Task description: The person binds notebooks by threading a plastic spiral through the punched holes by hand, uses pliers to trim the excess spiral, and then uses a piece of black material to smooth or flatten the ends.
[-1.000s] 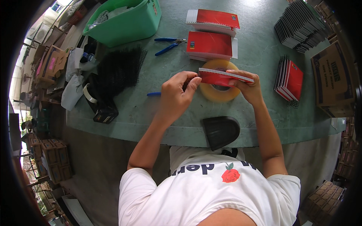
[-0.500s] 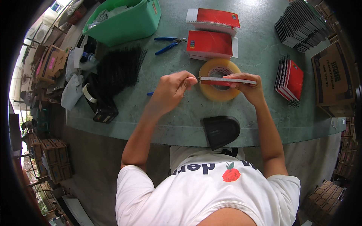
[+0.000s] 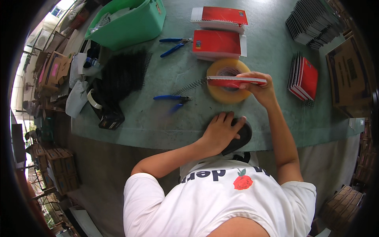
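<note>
My right hand (image 3: 258, 87) grips a thin red notebook (image 3: 225, 82) edge-on above a roll of clear tape (image 3: 227, 98). From the notebook's left end a dark wire coil (image 3: 189, 86) sticks out, slanting down to the left. My left hand (image 3: 221, 132) lies over a black rounded block (image 3: 244, 136) at the table's front edge, fingers and thumb apart. Left of the tape roll are blue-handled nippers (image 3: 167, 97), one handle blurred. A second pair of blue-handled nippers (image 3: 172, 47) lies farther back.
Red notebook stacks (image 3: 217, 41) stand behind the tape. Coil-bound red notebooks (image 3: 306, 81), piled dark-coiled notebooks (image 3: 312, 25) and a cardboard box (image 3: 349, 77) are at right. A green bin (image 3: 130, 27), a heap of black coils (image 3: 124, 73) and a black tape dispenser (image 3: 106, 108) occupy the left.
My left hand has left the notebook's coil end and come down to the black block, uncovering the coil and the nearer nippers. My right hand still holds the notebook in about the same place.
</note>
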Demonstrator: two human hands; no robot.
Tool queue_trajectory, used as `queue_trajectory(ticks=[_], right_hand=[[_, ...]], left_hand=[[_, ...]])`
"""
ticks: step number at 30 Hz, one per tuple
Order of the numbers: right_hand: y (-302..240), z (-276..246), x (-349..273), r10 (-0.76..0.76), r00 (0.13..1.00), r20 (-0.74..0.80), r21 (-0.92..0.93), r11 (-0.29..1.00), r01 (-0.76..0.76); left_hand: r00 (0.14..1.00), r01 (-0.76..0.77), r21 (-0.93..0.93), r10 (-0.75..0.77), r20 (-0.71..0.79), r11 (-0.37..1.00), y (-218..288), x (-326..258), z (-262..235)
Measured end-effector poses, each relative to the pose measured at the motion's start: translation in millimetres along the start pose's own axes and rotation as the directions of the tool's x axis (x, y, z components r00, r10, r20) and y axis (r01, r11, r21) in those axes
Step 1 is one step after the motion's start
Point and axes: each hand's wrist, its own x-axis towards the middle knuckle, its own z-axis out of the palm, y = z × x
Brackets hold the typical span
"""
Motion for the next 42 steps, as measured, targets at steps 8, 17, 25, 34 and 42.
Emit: queue_trajectory(ticks=[8, 17, 25, 34, 42], right_hand=[[0, 2, -2, -0.064, 0.995, -0.082, 0.007, 0.998, 0.065], [-3, 6, -9, -0.055, 0.992, -0.113, -0.114, 0.993, 0.042], [-1, 6, -9, -0.070, 0.990, -0.124, -0.053, 0.997, 0.064], [-2, 7, -8, -0.068, 0.995, -0.072, -0.014, 0.998, 0.067], [0, 6, -12, -0.095, 0.993, -0.066, -0.046, 0.995, 0.092]], left_hand=[[0.814, 0.121, -0.193, -0.208, -0.542, 0.974, -26, 21, -102], [0.889, 0.131, 0.105, -0.070, -0.453, 0.986, -47, 23, -85], [0.852, 0.043, 0.180, 0.058, -0.521, 0.983, -59, 33, -87], [0.943, -0.033, 0.143, 0.078, -0.324, 0.989, -50, 39, -77], [0.877, -0.028, -0.046, 0.003, -0.481, 0.999, -44, 56, -72]])
